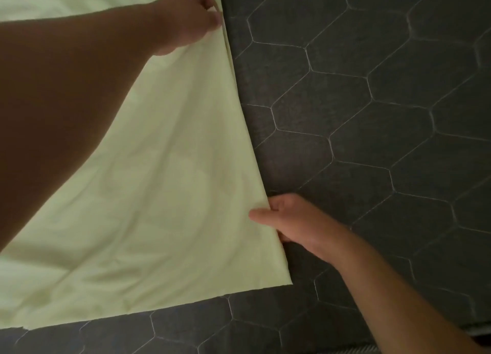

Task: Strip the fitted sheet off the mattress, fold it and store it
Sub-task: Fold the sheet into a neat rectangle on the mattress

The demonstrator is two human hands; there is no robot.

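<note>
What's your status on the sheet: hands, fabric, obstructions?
Left hand pinching sheet edge, far end; right hand gripping same edge, near end. Sheet lying loose on bare mattress. Nothing seen in the way.

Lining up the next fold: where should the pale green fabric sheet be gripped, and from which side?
Grip the pale green fabric sheet along its straight right edge, coming from the bare side of the dark grey hexagon-quilted mattress. That edge lies free and reachable; the left hand pinches its far end, the right hand a nearer point.
</note>
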